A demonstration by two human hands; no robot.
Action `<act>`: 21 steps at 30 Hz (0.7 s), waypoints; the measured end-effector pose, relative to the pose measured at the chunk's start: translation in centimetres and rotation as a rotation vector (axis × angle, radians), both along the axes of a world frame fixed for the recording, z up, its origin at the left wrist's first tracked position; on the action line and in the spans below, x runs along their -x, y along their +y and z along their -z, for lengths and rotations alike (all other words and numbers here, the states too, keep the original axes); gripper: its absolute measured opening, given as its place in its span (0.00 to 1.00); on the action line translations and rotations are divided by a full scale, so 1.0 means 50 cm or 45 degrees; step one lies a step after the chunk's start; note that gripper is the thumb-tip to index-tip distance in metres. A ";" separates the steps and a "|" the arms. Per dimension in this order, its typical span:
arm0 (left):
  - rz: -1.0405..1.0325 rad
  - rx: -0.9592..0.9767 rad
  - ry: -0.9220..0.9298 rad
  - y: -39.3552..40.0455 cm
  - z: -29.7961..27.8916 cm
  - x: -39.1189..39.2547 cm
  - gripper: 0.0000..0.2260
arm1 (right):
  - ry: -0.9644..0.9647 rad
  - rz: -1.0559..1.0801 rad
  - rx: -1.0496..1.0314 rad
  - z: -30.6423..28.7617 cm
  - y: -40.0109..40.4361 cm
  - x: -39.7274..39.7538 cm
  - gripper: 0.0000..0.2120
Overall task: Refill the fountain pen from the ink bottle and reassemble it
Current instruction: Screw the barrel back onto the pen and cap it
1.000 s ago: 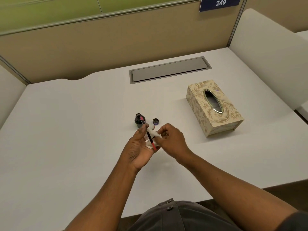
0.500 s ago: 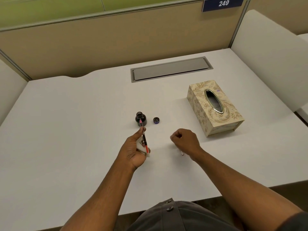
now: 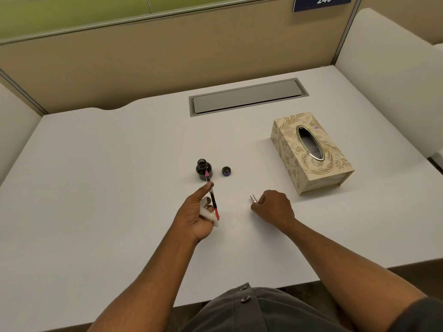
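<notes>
The left hand (image 3: 195,215) is pinching the pen's inner section (image 3: 212,196) and a crumpled tissue (image 3: 209,214) just near the open ink bottle (image 3: 204,169), while the right hand (image 3: 275,206) is curling around the pen barrel (image 3: 253,198) on the desk (image 3: 107,188).

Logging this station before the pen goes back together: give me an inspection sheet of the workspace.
Surface: white desk, grey hatch closed.
Job's things: ink bottle open; cap beside it; pen section; barrel.
Clutter: tissue box; tissue in left hand.
Grippers: left hand holds pen section; right hand grips barrel.
Cables: nothing seen.
Surroundings: beige partition, sign 249.
</notes>
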State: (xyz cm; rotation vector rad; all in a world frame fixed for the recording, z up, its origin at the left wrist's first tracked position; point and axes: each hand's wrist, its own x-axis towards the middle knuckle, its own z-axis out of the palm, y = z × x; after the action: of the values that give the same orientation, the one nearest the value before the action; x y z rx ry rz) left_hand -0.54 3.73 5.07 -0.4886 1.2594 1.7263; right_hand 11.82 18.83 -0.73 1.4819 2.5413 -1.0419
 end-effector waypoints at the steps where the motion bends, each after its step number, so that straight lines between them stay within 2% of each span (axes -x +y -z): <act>1: -0.009 -0.001 -0.001 0.001 0.001 0.001 0.04 | 0.084 -0.008 0.108 -0.006 -0.004 0.002 0.08; 5: -0.030 0.001 -0.006 0.003 0.000 0.008 0.08 | 0.472 -0.096 0.732 -0.043 -0.042 0.008 0.07; 7: -0.027 0.018 0.008 0.002 -0.002 0.009 0.12 | 0.548 -0.126 0.868 -0.053 -0.058 0.008 0.06; 9: -0.025 0.029 0.007 0.001 -0.003 0.006 0.13 | 0.569 -0.161 0.906 -0.054 -0.068 0.005 0.05; 13: -0.054 0.043 0.010 0.002 -0.002 0.005 0.04 | 0.526 -0.287 0.909 -0.043 -0.079 -0.006 0.07; 18: -0.070 0.045 0.040 0.004 0.005 0.009 0.15 | 0.529 -0.361 0.920 -0.038 -0.090 -0.007 0.06; 21: -0.058 0.049 0.048 0.007 0.009 0.013 0.12 | 0.554 -0.348 0.916 -0.041 -0.092 -0.002 0.06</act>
State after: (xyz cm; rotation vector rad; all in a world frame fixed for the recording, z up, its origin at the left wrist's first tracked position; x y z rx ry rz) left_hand -1.16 4.06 4.63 -0.5129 1.3192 1.7598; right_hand 11.91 14.25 1.34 0.7549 2.0884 -2.0863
